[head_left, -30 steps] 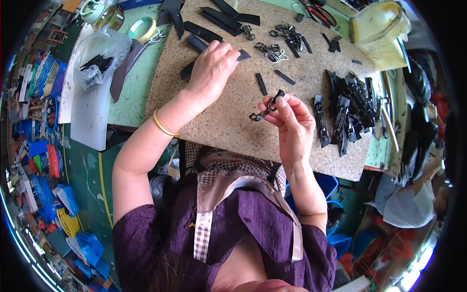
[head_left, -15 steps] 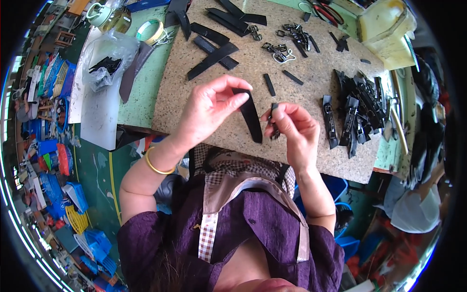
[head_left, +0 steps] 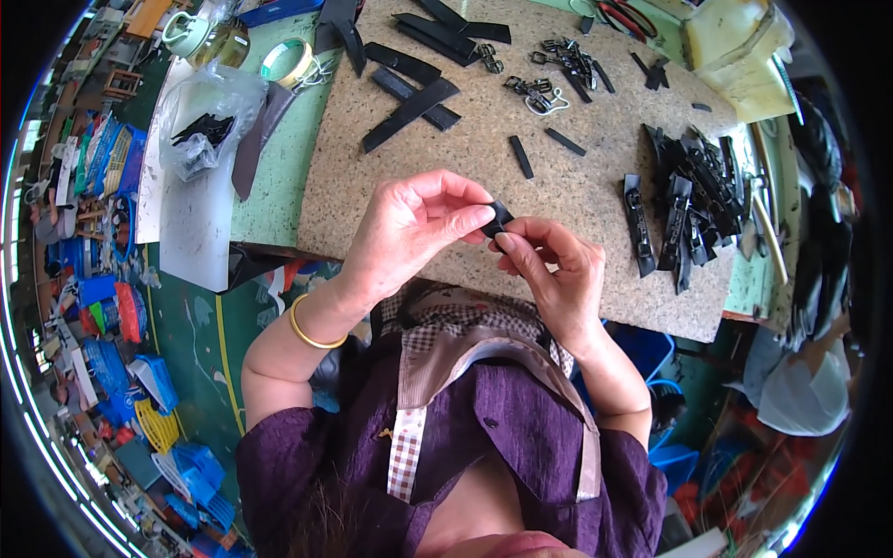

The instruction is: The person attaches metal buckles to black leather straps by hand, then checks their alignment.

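Black strap piece, seemingly slanting up-right, is pinched between left hand and right hand.

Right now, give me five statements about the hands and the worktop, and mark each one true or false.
1. Both hands pinch one small black strap piece between them. True.
2. The left hand wears a gold bangle at the wrist. True.
3. The right hand lies flat on the speckled board. False: it is raised, its fingertips on the strap piece.
4. The heap of finished black straps lies at the board's left end. False: it lies at the right end.
5. The clear plastic bag sits on the speckled board. False: it sits off the board, to its left.
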`<act>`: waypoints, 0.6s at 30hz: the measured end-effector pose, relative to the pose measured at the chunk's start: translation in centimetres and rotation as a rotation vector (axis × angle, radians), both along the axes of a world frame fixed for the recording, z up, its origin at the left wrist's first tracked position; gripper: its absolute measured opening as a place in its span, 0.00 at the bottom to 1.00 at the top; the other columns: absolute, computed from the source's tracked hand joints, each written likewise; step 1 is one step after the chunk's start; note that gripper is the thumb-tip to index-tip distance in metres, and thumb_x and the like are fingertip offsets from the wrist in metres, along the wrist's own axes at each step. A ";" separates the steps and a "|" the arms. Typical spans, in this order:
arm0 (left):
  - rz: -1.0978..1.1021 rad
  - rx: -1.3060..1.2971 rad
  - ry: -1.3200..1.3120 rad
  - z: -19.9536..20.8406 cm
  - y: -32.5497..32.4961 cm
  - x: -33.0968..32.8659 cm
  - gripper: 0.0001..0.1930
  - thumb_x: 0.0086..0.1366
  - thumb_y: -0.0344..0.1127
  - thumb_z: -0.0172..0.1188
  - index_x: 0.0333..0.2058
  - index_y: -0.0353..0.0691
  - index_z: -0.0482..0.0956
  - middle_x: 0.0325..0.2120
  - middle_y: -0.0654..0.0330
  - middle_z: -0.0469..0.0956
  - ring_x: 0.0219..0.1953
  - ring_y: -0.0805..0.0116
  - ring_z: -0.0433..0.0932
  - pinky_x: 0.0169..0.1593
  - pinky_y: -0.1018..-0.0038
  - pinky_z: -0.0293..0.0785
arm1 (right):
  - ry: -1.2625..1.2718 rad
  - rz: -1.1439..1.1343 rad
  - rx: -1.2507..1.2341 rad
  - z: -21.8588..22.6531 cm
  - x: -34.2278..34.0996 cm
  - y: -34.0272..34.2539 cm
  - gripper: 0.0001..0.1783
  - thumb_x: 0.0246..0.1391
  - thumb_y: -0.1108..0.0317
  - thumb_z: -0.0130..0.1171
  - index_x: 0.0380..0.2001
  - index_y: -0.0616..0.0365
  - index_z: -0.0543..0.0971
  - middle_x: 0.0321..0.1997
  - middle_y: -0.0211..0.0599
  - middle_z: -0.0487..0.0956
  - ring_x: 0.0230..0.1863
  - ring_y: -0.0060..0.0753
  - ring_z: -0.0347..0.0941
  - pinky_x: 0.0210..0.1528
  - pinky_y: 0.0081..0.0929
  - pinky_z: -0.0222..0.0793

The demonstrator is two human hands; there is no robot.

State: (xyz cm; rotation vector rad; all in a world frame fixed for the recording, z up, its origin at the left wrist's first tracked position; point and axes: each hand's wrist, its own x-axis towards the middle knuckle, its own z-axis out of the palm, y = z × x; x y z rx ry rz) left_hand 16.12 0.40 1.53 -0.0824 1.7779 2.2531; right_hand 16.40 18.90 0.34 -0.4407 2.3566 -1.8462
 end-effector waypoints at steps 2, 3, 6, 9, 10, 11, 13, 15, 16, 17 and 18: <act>-0.029 0.002 -0.001 0.2 -0.1 0.1 0.08 0.59 0.24 0.61 0.38 0.31 0.76 0.32 0.59 0.78 0.34 0.74 0.79 0.41 0.79 0.78 | -0.005 -0.007 0.015 0.1 0.0 0.0 0.04 0.51 0.73 0.61 0.30 0.62 0.77 0.22 0.34 0.79 0.23 0.22 0.78 0.25 0.19 0.73; -0.029 0.002 -0.001 0.2 -0.2 0.2 0.08 0.59 0.24 0.61 0.38 0.31 0.76 0.32 0.59 0.78 0.34 0.74 0.79 0.41 0.79 0.78 | -0.020 -0.008 0.010 0.2 0.1 0.1 0.05 0.51 0.73 0.61 0.30 0.62 0.77 0.22 0.34 0.79 0.23 0.22 0.78 0.25 0.19 0.73; -0.094 -0.121 0.098 0.3 -0.4 0.2 0.10 0.58 0.23 0.62 0.39 0.30 0.75 0.33 0.59 0.78 0.36 0.74 0.78 0.42 0.79 0.77 | -0.023 -0.014 0.022 0.3 0.2 0.2 0.05 0.50 0.73 0.62 0.30 0.62 0.77 0.22 0.34 0.79 0.23 0.22 0.78 0.25 0.19 0.73; -0.092 -0.161 0.094 0.3 -0.4 0.3 0.12 0.56 0.21 0.62 0.40 0.30 0.75 0.35 0.58 0.78 0.38 0.75 0.77 0.44 0.79 0.76 | 0.035 -0.012 0.047 0.4 0.1 0.0 0.06 0.49 0.73 0.64 0.30 0.62 0.77 0.23 0.34 0.79 0.23 0.23 0.78 0.25 0.19 0.73; -0.077 -0.119 0.096 0.1 -0.4 0.3 0.11 0.57 0.22 0.62 0.40 0.31 0.76 0.35 0.59 0.78 0.38 0.76 0.77 0.43 0.80 0.76 | 0.081 -0.015 0.058 0.5 0.0 0.0 0.06 0.48 0.74 0.64 0.30 0.62 0.77 0.24 0.35 0.79 0.24 0.24 0.78 0.26 0.20 0.73; -0.062 -0.077 0.098 0.1 -0.4 0.2 0.11 0.57 0.23 0.62 0.40 0.32 0.77 0.36 0.60 0.79 0.39 0.76 0.78 0.43 0.81 0.76 | 0.081 -0.015 0.058 0.3 -0.3 -0.2 0.06 0.48 0.74 0.64 0.30 0.62 0.77 0.24 0.35 0.79 0.24 0.24 0.78 0.26 0.20 0.73; -0.075 -0.053 0.111 0.4 -0.5 0.4 0.10 0.57 0.22 0.62 0.39 0.32 0.77 0.36 0.61 0.78 0.39 0.76 0.77 0.43 0.81 0.76 | 0.465 -0.148 0.038 -0.4 -1.3 -0.8 0.09 0.44 0.76 0.66 0.30 0.61 0.77 0.27 0.35 0.79 0.25 0.27 0.77 0.27 0.21 0.73; -0.089 -0.028 0.124 0.3 -0.5 0.4 0.10 0.57 0.22 0.62 0.38 0.33 0.77 0.36 0.61 0.78 0.40 0.77 0.77 0.43 0.81 0.76 | 0.436 -0.064 0.016 -0.6 -1.3 -0.2 0.11 0.42 0.77 0.66 0.31 0.60 0.76 0.28 0.35 0.79 0.25 0.28 0.77 0.28 0.21 0.72; -0.084 -0.086 0.236 -0.1 -0.5 0.4 0.09 0.56 0.20 0.62 0.37 0.32 0.77 0.35 0.60 0.78 0.38 0.75 0.77 0.43 0.80 0.75 | 0.408 0.022 -0.009 -0.7 -1.2 0.1 0.12 0.41 0.77 0.67 0.31 0.60 0.76 0.29 0.35 0.78 0.25 0.30 0.77 0.28 0.22 0.72; -0.078 -0.144 0.349 -0.3 -0.4 0.3 0.09 0.54 0.19 0.62 0.35 0.32 0.77 0.33 0.59 0.77 0.36 0.73 0.77 0.42 0.78 0.75 | 0.409 0.021 -0.009 -0.8 -1.0 0.0 0.12 0.41 0.77 0.67 0.31 0.60 0.76 0.29 0.35 0.78 0.25 0.30 0.77 0.28 0.22 0.72; -0.078 -0.145 0.349 0.0 -0.4 0.2 0.09 0.54 0.19 0.62 0.35 0.32 0.77 0.33 0.59 0.77 0.36 0.73 0.77 0.42 0.78 0.75 | 0.361 -0.014 -0.027 -0.9 -0.8 -0.2 0.12 0.40 0.78 0.66 0.30 0.60 0.75 0.28 0.34 0.78 0.25 0.30 0.76 0.27 0.22 0.72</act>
